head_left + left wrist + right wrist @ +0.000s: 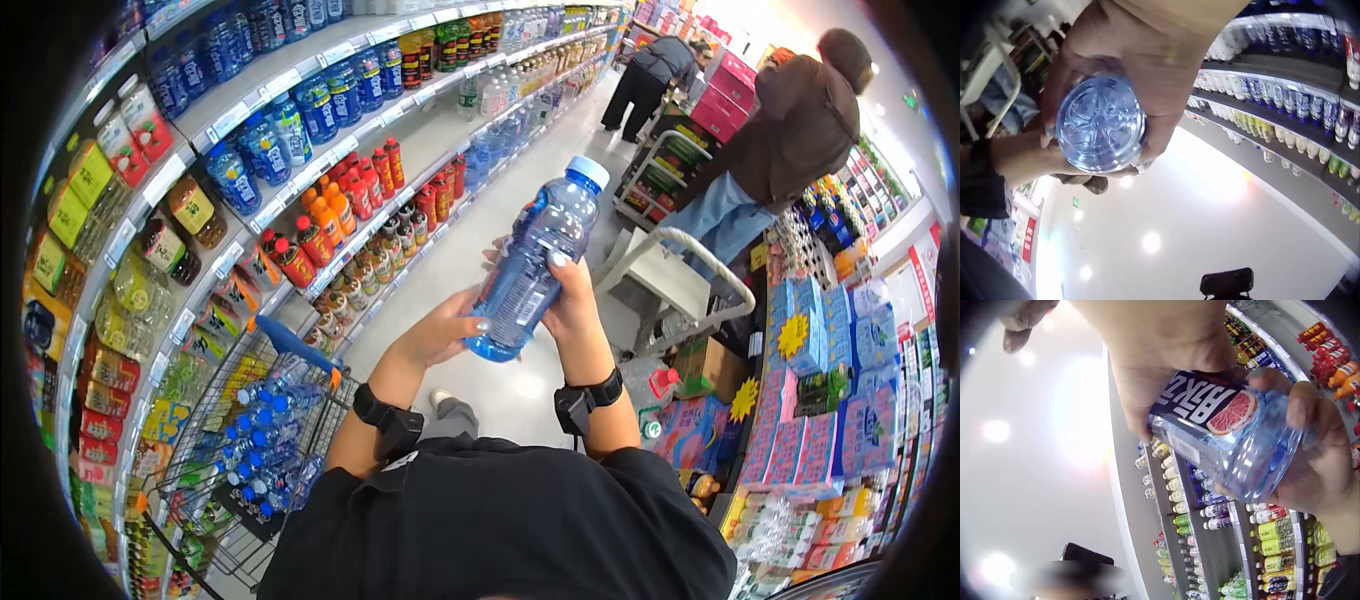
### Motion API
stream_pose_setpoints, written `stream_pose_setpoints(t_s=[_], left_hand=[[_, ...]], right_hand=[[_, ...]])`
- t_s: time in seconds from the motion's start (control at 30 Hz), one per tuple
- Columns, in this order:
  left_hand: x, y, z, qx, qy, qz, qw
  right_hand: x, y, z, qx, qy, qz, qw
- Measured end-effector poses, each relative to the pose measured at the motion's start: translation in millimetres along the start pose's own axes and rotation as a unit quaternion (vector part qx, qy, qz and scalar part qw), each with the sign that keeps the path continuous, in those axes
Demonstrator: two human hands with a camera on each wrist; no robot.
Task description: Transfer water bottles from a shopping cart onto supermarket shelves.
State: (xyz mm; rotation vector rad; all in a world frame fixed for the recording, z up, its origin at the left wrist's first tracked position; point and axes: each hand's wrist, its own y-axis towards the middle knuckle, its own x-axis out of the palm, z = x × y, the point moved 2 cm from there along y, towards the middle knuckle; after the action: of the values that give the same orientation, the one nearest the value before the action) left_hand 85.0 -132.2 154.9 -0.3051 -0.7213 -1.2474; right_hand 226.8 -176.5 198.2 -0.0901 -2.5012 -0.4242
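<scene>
The left hand curls round the lower end of a bottle, and the right hand grips its side, thumb laid across the plastic. On our left we have tall shelving, then a cart with blue-capped bottles lying in it. The held bottle is tilted between both hands, well apart from shelving and cart. We judge a drop the main risk: smooth plastic could slip if both grips loosened together. A careless swing to the left might knock the shelf stock. The bottle looks clear and blue-tinted, with a dark-blue label, a ridged base, a pale-blue cap in place, and a printed grapefruit slice.
</scene>
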Motion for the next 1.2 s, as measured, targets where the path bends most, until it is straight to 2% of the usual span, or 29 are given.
stream_pose_setpoints(t_s=[0.03,0.07,0.1,0.13,0.17,0.23,0.3,0.4,0.5,0.57,0.6,0.67,0.77,0.8,0.9,0.97,1.0,1.03,1.07,1.1,1.13,1.17,1.2], left_hand=[[-12.7,8.7,14.9,0.035,0.120,0.046,0.991],[-24.4,15.9,31.6,0.068,0.238,0.096,0.964],[-35.4,19.3,46.2,0.098,0.351,0.149,0.919],[-44.7,24.3,55.4,0.139,0.369,0.171,0.903],[-53.7,26.6,66.3,0.146,0.388,0.179,0.892],[-69.4,32.1,83.7,0.165,0.421,0.194,0.871],[-86.1,36.8,92.7,0.172,0.395,0.219,0.875],[-104.1,42.1,112.1,0.183,0.370,0.253,0.875],[-111.0,41.9,132.9,0.169,0.379,0.251,0.874],[-125.6,42.4,137.5,0.200,0.369,0.274,0.865],[-132.2,40.7,139.3,0.199,0.356,0.282,0.868],[-144.7,34.4,141.5,0.176,0.296,0.308,0.887],[-174.3,26.7,141.1,0.205,0.184,0.325,0.905],[-173.5,26.7,149.5,0.233,0.151,0.290,0.916],[-207.1,25.6,153.5,0.224,0.049,0.233,0.945],[-218.3,29.2,166.1,0.207,0.086,0.267,0.937],[-232.1,31.2,170.6,0.187,0.106,0.261,0.941],[-248.4,31.9,173.0,0.165,0.125,0.254,0.945],[-264.3,36.4,178.2,0.174,0.112,0.249,0.946],[-271.9,43.3,193.4,0.175,0.125,0.276,0.937],[-275.2,49.6,208.7,0.171,0.138,0.304,0.927],[-280.3,56.2,223.0,0.163,0.149,0.332,0.917],[-292.8,60.7,235.0,0.213,0.220,0.429,0.850]], right_hand=[[-0.9,20.5,-1.0,-0.007,-0.040,0.015,0.999],[-6.9,41.7,5.7,-0.049,-0.111,0.062,0.991],[-5.3,58.8,8.4,-0.054,-0.131,0.077,0.987],[-1.7,75.2,11.1,-0.060,-0.151,0.089,0.983],[1.6,92.0,14.1,-0.068,-0.171,0.099,0.978],[3.7,122.0,23.7,-0.029,-0.104,0.083,0.991],[7.8,146.7,30.9,0.012,-0.046,0.083,0.995],[14.9,179.4,40.3,0.006,-0.059,0.063,0.996],[19.2,198.5,48.2,0.008,-0.059,0.051,0.997],[22.2,214.5,56.6,0.008,-0.058,0.033,0.998],[18.2,221.8,65.7,0.034,-0.051,0.022,0.998],[12.7,236.2,85.0,0.067,-0.004,-0.018,0.998],[7.2,257.9,115.7,0.104,0.065,-0.121,0.985],[10.0,265.9,123.1,0.111,0.094,-0.161,0.976],[13.9,290.0,142.2,0.167,0.121,-0.276,0.939],[8.6,313.1,166.1,0.226,0.167,-0.361,0.889],[3.1,327.0,180.0,0.231,0.177,-0.379,0.878],[-5.1,338.6,189.2,0.179,0.157,-0.363,0.901],[-8.7,356.7,198.6,0.157,0.153,-0.382,0.898],[-5.7,374.9,202.6,0.135,0.151,-0.398,0.895],[-4.6,392.2,201.9,0.150,0.142,-0.391,0.897],[-2.0,411.4,197.4,0.115,0.115,-0.408,0.899],[2.2,434.5,192.3,0.076,0.088,-0.422,0.899]])
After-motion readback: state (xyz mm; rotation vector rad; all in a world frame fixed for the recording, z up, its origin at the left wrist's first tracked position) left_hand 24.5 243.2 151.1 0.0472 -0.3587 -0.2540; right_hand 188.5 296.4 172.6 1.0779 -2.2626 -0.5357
